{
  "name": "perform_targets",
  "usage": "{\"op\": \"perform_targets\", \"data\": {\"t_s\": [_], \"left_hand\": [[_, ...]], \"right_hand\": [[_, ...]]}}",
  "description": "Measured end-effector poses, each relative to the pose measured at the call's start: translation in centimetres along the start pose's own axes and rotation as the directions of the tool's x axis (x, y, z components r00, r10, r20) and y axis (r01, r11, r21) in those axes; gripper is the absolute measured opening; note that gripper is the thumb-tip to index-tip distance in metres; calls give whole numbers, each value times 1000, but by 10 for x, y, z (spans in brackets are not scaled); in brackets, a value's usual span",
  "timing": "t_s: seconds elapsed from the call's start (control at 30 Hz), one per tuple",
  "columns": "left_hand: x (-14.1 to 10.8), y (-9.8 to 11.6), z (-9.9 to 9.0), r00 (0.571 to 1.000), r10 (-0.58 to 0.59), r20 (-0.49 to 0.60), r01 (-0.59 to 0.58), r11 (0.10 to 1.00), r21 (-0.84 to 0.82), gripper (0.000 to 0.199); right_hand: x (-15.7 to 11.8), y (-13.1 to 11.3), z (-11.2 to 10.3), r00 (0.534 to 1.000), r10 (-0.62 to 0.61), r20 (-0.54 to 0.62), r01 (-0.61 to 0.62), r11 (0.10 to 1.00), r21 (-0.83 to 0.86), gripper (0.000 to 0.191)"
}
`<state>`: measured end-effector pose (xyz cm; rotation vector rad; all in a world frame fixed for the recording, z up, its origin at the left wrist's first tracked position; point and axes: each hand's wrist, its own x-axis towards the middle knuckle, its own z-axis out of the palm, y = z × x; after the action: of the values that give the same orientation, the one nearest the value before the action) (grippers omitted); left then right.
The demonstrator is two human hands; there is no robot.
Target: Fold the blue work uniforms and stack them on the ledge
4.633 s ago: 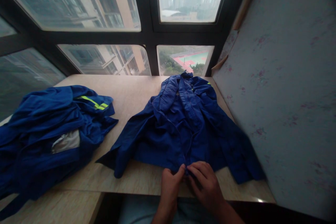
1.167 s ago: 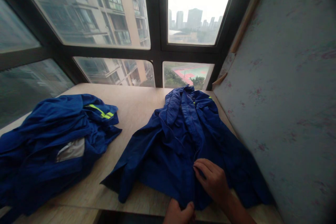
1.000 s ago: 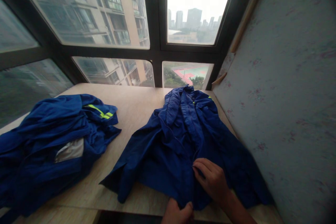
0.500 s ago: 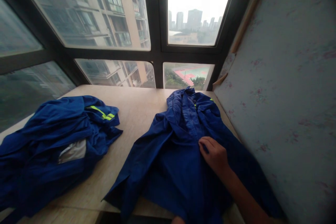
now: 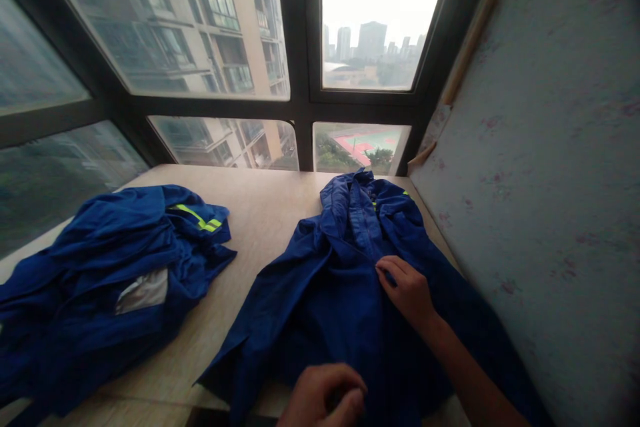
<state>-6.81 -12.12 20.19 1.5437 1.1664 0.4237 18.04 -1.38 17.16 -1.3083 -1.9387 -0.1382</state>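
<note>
A dark blue work jacket (image 5: 320, 300) lies spread out, front up, its collar toward the window. My right hand (image 5: 407, 290) pinches the jacket's front edge near the middle, thumb and fingers together on the cloth. Over the lower part of the jacket, close to me, is my left hand (image 5: 325, 395), its fingers curled round toward the thumb. Whether anything sits inside that curl is hidden. Small yellow-green strips show near the jacket's shoulder on the right.
Another blue garment (image 5: 120, 247) with a yellow-green reflective strip and a pale patch lies crumpled at the left. Both rest on a beige counter (image 5: 260, 213). Dark-framed windows (image 5: 300, 107) stand behind, and a papered wall (image 5: 540, 200) borders the right side.
My left hand has risen into view from the bottom edge, over the jacket's lower front. The right hand keeps its pinch, almost in the same place.
</note>
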Motion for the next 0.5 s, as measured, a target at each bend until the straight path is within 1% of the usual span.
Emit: {"op": "perform_targets", "data": {"t_s": [0.03,0.1,0.2,0.27,0.33,0.4,0.5], "left_hand": [[6,8,0,995,41,-90,-38,999,27,20],[26,24,7,966,117,-232,-97,991,97,23],[66,39,21,930,166,-327,-92,969,230,33],[89,43,27,923,163,-348,-40,941,336,35],[106,43,31,933,142,-331,11,907,420,27],[116,41,33,945,112,-307,46,885,463,17],[119,31,33,946,111,-305,49,880,472,15]], "right_hand": [[0,-1,0,1000,1,-3,-1,1000,7,15],[1,-2,-1,1000,4,-7,-4,1000,11,14],[1,-2,-1,1000,-5,1,5,1000,15,15],[0,-2,0,1000,-22,13,21,1000,21,17],[-1,-1,1,999,-37,20,36,999,19,18],[-3,0,2,999,-45,19,45,999,-1,19],[-7,0,6,999,-51,19,52,997,-55,19]]}}
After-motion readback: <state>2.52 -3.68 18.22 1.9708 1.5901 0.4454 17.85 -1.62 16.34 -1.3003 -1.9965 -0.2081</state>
